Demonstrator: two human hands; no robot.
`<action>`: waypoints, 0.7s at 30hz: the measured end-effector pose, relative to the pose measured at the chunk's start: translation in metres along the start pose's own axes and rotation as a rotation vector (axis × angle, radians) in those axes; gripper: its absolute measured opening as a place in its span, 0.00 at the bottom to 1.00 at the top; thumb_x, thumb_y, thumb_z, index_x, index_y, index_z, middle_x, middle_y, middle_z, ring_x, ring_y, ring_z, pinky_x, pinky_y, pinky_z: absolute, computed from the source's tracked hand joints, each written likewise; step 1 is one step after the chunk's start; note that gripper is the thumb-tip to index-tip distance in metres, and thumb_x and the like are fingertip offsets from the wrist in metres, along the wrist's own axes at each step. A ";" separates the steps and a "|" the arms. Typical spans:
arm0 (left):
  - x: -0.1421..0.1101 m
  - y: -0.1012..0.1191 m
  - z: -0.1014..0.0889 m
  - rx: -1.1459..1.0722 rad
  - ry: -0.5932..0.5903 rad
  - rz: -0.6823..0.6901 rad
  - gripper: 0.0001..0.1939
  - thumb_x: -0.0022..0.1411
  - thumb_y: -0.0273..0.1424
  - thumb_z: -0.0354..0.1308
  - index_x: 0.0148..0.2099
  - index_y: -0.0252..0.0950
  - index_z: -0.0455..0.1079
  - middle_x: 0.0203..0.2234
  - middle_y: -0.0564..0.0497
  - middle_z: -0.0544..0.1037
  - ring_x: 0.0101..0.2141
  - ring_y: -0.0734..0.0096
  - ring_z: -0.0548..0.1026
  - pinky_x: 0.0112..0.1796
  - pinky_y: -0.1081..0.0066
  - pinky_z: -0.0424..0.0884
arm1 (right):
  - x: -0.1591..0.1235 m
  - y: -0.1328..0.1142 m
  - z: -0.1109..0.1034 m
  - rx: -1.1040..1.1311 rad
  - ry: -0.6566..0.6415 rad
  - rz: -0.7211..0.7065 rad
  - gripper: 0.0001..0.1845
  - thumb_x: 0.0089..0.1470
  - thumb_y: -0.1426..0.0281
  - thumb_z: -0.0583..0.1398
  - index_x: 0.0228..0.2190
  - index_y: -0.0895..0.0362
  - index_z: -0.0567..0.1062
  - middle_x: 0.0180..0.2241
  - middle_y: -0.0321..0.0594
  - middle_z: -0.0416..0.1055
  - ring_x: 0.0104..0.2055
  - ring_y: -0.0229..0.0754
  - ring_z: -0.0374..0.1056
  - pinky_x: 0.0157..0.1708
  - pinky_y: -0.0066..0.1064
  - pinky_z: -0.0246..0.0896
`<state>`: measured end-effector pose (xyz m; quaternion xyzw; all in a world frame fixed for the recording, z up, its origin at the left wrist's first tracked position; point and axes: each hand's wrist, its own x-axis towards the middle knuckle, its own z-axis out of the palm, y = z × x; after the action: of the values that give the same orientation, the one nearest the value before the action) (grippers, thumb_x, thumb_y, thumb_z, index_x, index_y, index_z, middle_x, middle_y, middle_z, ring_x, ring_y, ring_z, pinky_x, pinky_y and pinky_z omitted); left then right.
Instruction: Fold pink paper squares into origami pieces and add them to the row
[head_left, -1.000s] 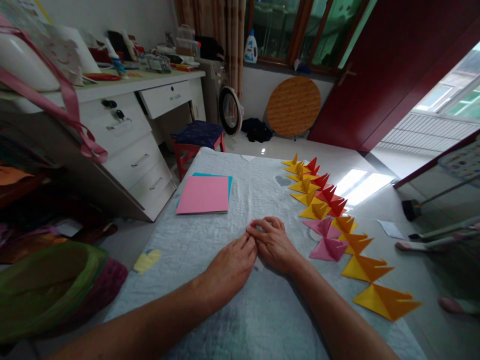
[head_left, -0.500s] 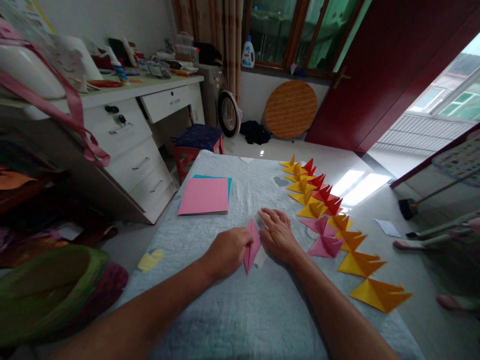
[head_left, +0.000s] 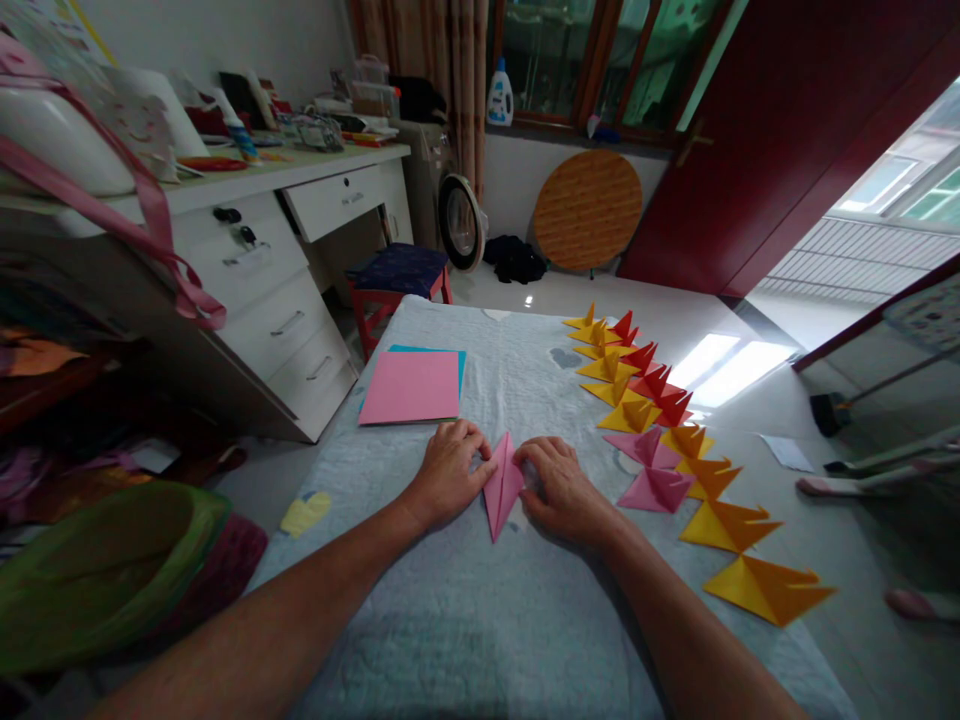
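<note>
A pink folded paper diamond (head_left: 502,490) lies on the quilted pale-blue cloth (head_left: 450,620) between the two hands, its long points aimed away from and toward the person, with a crease down its middle. The left hand (head_left: 451,472) has its fingers bent and its thumb tip against the diamond's left edge; whether it pinches the paper or only presses it, I cannot tell. The right hand (head_left: 559,490) is loosely curled, fingertips at the right edge, and its hold on the paper is likewise unclear. A second ago the hands were bunched together, hiding nearly all the paper; half a second ago the left was balled in a fist at the left edge while the right lay flatter, fingers outstretched. Now the left has loosened and shifted farther out along the table, the right has bent its fingers inward, and most of the diamond shows. Beyond the left hand, the stack of pink square paper (head_left: 412,388) with a blue sheet (head_left: 463,370) peeking out has stayed put, as have the rows of origami cranes on the right: yellow cranes (head_left: 630,412), red cranes (head_left: 673,408), pink cranes (head_left: 656,490) and orange-yellow cranes (head_left: 769,590).
</note>
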<state>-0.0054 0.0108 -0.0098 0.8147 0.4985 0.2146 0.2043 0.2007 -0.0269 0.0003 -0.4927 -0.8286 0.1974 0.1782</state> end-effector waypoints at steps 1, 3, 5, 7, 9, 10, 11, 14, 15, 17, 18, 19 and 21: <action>0.001 -0.001 0.000 -0.015 -0.003 -0.005 0.05 0.61 0.33 0.59 0.36 0.36 0.73 0.40 0.46 0.73 0.46 0.57 0.69 0.49 0.57 0.65 | 0.000 -0.001 0.000 0.006 -0.002 -0.002 0.19 0.48 0.77 0.56 0.44 0.57 0.69 0.45 0.46 0.69 0.50 0.49 0.60 0.52 0.42 0.53; 0.002 -0.002 0.000 -0.061 -0.006 -0.003 0.05 0.60 0.33 0.59 0.36 0.36 0.71 0.39 0.47 0.74 0.45 0.57 0.69 0.49 0.58 0.65 | 0.001 -0.002 0.001 0.017 0.003 0.000 0.18 0.49 0.77 0.56 0.44 0.56 0.69 0.45 0.45 0.70 0.50 0.48 0.61 0.52 0.42 0.54; 0.002 -0.002 -0.001 -0.138 -0.013 0.011 0.04 0.60 0.32 0.57 0.35 0.37 0.69 0.36 0.48 0.75 0.43 0.60 0.70 0.47 0.60 0.66 | 0.001 0.000 0.003 0.031 0.016 -0.002 0.18 0.50 0.77 0.57 0.45 0.56 0.70 0.45 0.45 0.71 0.50 0.49 0.61 0.52 0.42 0.54; 0.002 -0.001 -0.003 -0.249 -0.021 0.001 0.02 0.60 0.30 0.56 0.35 0.37 0.68 0.33 0.50 0.75 0.40 0.63 0.71 0.44 0.63 0.67 | 0.002 0.002 0.004 0.051 0.040 -0.005 0.16 0.51 0.76 0.57 0.44 0.55 0.70 0.45 0.45 0.71 0.50 0.49 0.62 0.52 0.43 0.55; 0.001 0.001 -0.005 -0.371 -0.024 -0.034 0.02 0.60 0.29 0.55 0.37 0.38 0.66 0.32 0.52 0.74 0.37 0.66 0.72 0.41 0.67 0.68 | 0.003 0.003 0.005 0.076 0.076 -0.009 0.15 0.52 0.76 0.58 0.43 0.55 0.70 0.44 0.44 0.72 0.50 0.48 0.62 0.52 0.43 0.55; 0.001 0.002 -0.005 -0.425 -0.021 -0.052 0.03 0.60 0.29 0.55 0.38 0.38 0.66 0.31 0.53 0.74 0.36 0.67 0.73 0.40 0.68 0.68 | 0.003 0.004 0.005 0.090 0.092 -0.013 0.14 0.53 0.76 0.58 0.43 0.55 0.71 0.44 0.44 0.72 0.49 0.48 0.63 0.51 0.43 0.56; 0.000 0.003 -0.006 -0.470 -0.019 -0.066 0.04 0.60 0.29 0.55 0.39 0.38 0.66 0.31 0.53 0.73 0.34 0.68 0.73 0.38 0.69 0.68 | 0.003 0.004 0.006 0.105 0.107 -0.020 0.14 0.54 0.76 0.58 0.43 0.55 0.71 0.43 0.44 0.72 0.49 0.48 0.63 0.51 0.43 0.57; -0.001 0.003 -0.007 -0.551 -0.037 -0.094 0.06 0.61 0.31 0.55 0.41 0.37 0.67 0.32 0.54 0.73 0.29 0.73 0.70 0.33 0.72 0.67 | 0.004 0.003 0.006 0.159 0.142 -0.044 0.12 0.55 0.76 0.57 0.42 0.55 0.71 0.41 0.43 0.73 0.47 0.47 0.64 0.50 0.42 0.58; 0.000 0.003 -0.007 -0.573 -0.050 -0.105 0.07 0.62 0.31 0.54 0.42 0.37 0.67 0.33 0.53 0.73 0.27 0.75 0.69 0.31 0.73 0.66 | 0.004 0.003 0.007 0.182 0.151 -0.046 0.12 0.55 0.76 0.57 0.41 0.55 0.71 0.41 0.43 0.73 0.46 0.46 0.64 0.50 0.41 0.59; 0.000 0.001 -0.006 -0.642 -0.077 -0.132 0.09 0.62 0.32 0.55 0.45 0.36 0.67 0.37 0.52 0.73 0.25 0.78 0.67 0.29 0.74 0.64 | 0.003 0.002 0.007 0.236 0.167 -0.029 0.12 0.55 0.76 0.56 0.42 0.55 0.71 0.41 0.43 0.73 0.45 0.46 0.65 0.49 0.41 0.60; 0.001 0.000 -0.005 -0.699 -0.089 -0.148 0.11 0.61 0.32 0.55 0.46 0.36 0.67 0.38 0.52 0.73 0.25 0.79 0.67 0.29 0.75 0.64 | 0.003 0.002 0.008 0.269 0.175 -0.009 0.13 0.54 0.75 0.56 0.43 0.55 0.71 0.41 0.43 0.72 0.45 0.45 0.65 0.48 0.40 0.61; 0.001 0.000 -0.004 -0.770 -0.104 -0.170 0.12 0.61 0.32 0.56 0.47 0.36 0.67 0.39 0.52 0.73 0.26 0.79 0.68 0.28 0.76 0.64 | 0.002 0.002 0.008 0.307 0.183 0.013 0.14 0.54 0.75 0.56 0.44 0.55 0.70 0.42 0.43 0.72 0.45 0.45 0.66 0.48 0.40 0.62; 0.003 0.000 -0.004 -0.931 -0.133 -0.229 0.15 0.59 0.32 0.58 0.48 0.36 0.65 0.38 0.52 0.72 0.26 0.80 0.69 0.27 0.77 0.64 | 0.001 0.002 0.006 0.394 0.202 0.040 0.20 0.52 0.74 0.55 0.48 0.54 0.68 0.45 0.44 0.72 0.45 0.44 0.67 0.47 0.39 0.63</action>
<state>-0.0063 0.0135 -0.0064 0.5885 0.4220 0.3385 0.6008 0.1987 -0.0263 -0.0062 -0.4821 -0.7420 0.3086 0.3490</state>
